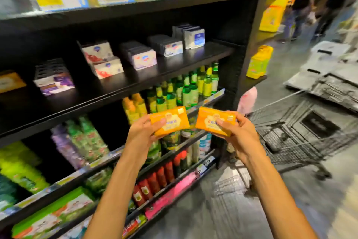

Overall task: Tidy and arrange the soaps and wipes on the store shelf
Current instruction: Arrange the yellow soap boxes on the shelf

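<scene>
You're holding two flat orange rectangular packs in glossy plastic wrap, one per hand, out in the air in front of the black store shelving and below the black middle shelf board (174,68), not resting on anything. Your left hand (142,129) is gripping the left orange pack (170,120) from its lower left end, thumb lying across the printed face; your right hand (235,132) is pinching the right orange pack (215,120) at its right end, thumb on top, fingers curling underneath. The hands are apart and the packs are near each other, a narrow gap between them. Judging by the look, these are going to be light, fairly firm bars or wipe packs, stiff enough to hold by one end, but the film is looking slick, so you're better off clamping across the short edges than pressing on the face. The matching flat orange pack (10,82) is sitting at the far left of that middle shelf, beside the rows of white boxed soaps (105,60), so that's likely where these are going. The grey wire shopping cart (294,132) is standing just to your right. The picture is blurring, so the labels aren't readable.
</scene>
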The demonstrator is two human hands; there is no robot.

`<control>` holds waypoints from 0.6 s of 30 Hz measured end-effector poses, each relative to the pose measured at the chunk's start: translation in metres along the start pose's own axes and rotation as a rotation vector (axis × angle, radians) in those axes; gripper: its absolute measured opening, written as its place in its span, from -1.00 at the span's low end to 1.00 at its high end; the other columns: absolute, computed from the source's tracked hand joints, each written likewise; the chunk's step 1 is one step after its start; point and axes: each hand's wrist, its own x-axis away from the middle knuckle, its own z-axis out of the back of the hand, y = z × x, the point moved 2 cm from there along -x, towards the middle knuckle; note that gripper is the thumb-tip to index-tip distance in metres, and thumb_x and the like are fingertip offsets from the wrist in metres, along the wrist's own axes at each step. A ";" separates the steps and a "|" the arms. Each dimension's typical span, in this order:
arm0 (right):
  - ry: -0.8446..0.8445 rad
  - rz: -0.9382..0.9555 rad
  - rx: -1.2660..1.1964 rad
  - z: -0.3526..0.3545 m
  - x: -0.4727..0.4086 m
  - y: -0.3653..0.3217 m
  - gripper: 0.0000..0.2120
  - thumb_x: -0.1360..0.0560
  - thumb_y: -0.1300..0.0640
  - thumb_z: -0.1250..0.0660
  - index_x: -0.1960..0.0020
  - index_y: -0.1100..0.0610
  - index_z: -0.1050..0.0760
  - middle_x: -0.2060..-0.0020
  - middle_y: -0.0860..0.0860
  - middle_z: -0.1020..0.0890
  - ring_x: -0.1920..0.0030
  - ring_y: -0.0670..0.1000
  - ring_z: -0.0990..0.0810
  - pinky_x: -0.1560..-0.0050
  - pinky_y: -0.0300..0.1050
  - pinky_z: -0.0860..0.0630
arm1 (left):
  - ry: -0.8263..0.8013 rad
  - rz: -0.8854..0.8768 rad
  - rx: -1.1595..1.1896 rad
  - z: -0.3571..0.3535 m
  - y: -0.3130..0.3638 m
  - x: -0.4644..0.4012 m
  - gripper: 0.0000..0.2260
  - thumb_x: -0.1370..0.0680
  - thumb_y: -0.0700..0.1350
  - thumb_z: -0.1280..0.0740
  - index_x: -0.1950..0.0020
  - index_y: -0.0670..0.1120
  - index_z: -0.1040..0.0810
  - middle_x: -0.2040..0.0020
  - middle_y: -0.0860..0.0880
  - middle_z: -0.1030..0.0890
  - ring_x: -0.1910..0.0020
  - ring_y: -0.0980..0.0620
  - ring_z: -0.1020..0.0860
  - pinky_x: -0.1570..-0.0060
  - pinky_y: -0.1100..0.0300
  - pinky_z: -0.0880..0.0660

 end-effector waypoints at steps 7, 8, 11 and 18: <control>0.186 -0.005 -0.051 0.119 0.014 -0.014 -0.26 -0.01 -0.02 -0.79 -0.11 0.10 -0.61 0.01 0.18 -0.73 0.06 0.17 -0.73 -0.02 0.24 -0.66 | -0.134 0.098 0.052 -0.120 -0.071 -0.004 -0.79 -0.46 -0.22 -0.51 -0.08 -0.14 -0.62 0.11 -0.08 -0.71 0.22 0.00 -0.66 0.29 0.17 -0.56; 0.208 -0.005 -0.062 0.131 0.014 -0.014 -0.36 -0.14 0.08 -0.74 -0.15 0.13 -0.59 -0.01 0.20 -0.71 0.06 0.18 -0.72 -0.01 0.23 -0.67 | -0.140 0.117 0.071 -0.135 -0.078 -0.006 -0.77 -0.46 -0.21 -0.50 -0.10 -0.15 -0.61 0.13 -0.09 -0.69 0.27 0.02 -0.65 0.36 0.20 -0.57; 0.293 -0.018 -0.072 0.165 0.014 -0.015 -0.65 -0.43 0.39 -0.48 -0.18 0.20 -0.55 0.03 0.20 -0.71 0.08 0.18 -0.72 0.02 0.16 -0.69 | -0.158 0.165 0.123 -0.174 -0.101 -0.017 -0.73 -0.46 -0.22 -0.47 -0.15 -0.18 -0.62 0.16 -0.06 -0.71 0.29 0.06 -0.67 0.36 0.20 -0.60; 0.442 -0.069 -0.111 0.237 -0.020 -0.002 -0.58 -0.44 0.40 -0.48 -0.28 0.32 -0.52 -0.05 0.27 -0.70 -0.08 0.31 -0.70 -0.12 0.36 -0.63 | -0.226 0.317 0.137 -0.239 -0.152 -0.076 -0.73 -0.55 -0.27 -0.43 -0.24 -0.28 -0.60 -0.02 -0.28 -0.68 0.14 -0.17 -0.67 0.32 0.11 -0.63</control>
